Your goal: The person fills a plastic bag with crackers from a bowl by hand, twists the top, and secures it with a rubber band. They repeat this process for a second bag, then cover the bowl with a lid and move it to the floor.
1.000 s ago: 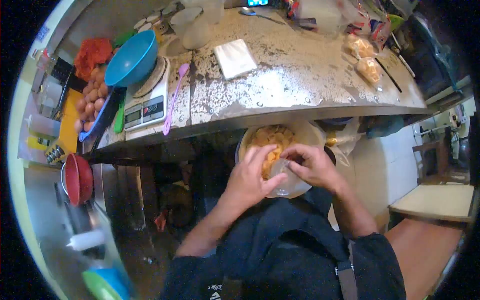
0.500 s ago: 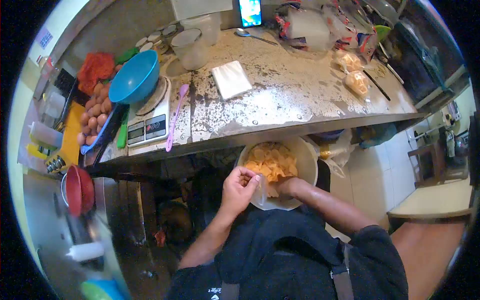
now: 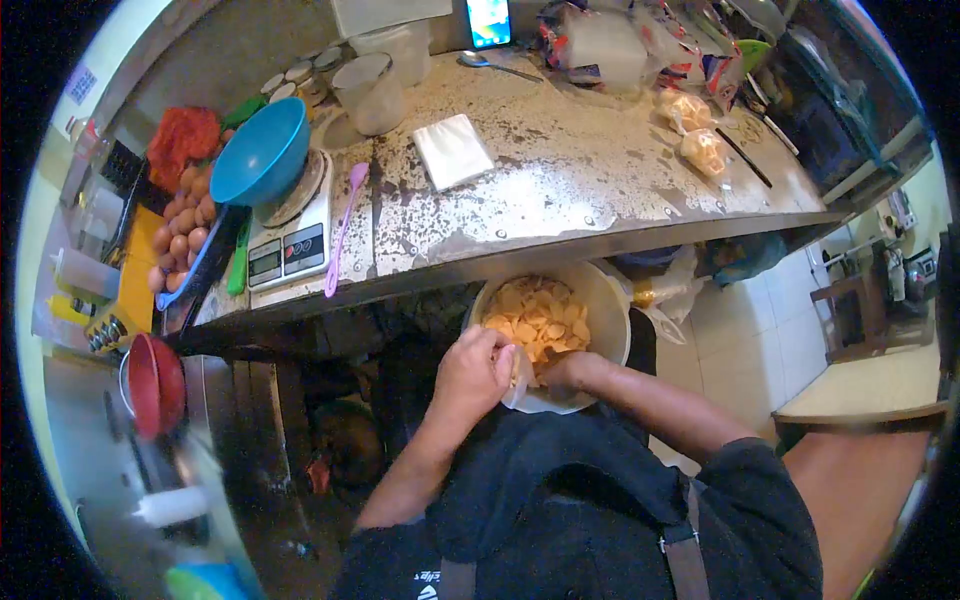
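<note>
Below frame centre: my left hand (image 3: 475, 370) pinches a clear bag (image 3: 519, 380) at the bucket's (image 3: 612, 318) lower-left side | my right hand (image 3: 568, 372) is among orange chips (image 3: 538, 314) inside (fingers hidden; I cannot tell their grip).

On the counter (image 3: 540, 215), the bowl (image 3: 262, 150) sits on the scale (image 3: 291, 256), with the eggs (image 3: 184, 225) to its left, a slim spoon (image 3: 346, 228) just right of the scale, and a flat stack (image 3: 452, 152) further right. Behind the stack are a tub (image 3: 368, 97) at left, a phone (image 3: 488, 22) and a larger spoon (image 3: 500, 66); at the right end, two filled bags (image 3: 704, 152) lie beside a rod (image 3: 743, 158). Chips (image 3: 537, 313) lie in the bucket (image 3: 612, 325), before the counter's front edge.
</note>
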`<act>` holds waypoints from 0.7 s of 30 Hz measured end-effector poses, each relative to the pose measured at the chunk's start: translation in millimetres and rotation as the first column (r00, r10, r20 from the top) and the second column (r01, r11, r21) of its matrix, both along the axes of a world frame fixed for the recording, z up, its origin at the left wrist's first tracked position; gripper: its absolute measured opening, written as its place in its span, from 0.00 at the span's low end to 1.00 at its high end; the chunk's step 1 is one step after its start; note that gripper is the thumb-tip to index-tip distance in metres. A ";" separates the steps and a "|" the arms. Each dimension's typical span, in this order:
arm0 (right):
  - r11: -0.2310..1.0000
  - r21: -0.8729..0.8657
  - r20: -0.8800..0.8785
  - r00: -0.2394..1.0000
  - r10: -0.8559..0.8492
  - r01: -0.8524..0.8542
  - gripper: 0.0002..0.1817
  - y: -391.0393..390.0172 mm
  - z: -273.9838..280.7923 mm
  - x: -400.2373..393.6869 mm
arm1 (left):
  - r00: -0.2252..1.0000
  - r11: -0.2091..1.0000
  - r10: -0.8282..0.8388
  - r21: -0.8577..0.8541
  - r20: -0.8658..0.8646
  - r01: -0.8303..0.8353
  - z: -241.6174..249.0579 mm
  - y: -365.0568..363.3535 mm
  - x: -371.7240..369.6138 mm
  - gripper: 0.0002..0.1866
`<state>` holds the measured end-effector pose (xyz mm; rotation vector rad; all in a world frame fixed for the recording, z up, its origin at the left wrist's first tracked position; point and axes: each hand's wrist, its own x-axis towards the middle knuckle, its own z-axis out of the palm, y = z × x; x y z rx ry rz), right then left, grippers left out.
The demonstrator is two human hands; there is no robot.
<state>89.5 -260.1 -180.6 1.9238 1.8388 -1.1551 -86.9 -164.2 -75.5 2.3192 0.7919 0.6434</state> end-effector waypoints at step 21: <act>0.991 0.136 0.006 1.000 -0.017 0.016 0.08 -8.1 81.3 21.8 | 0.967 0.935 -0.027 -0.336 0.255 0.115 5.0 12.7 8.0 0.14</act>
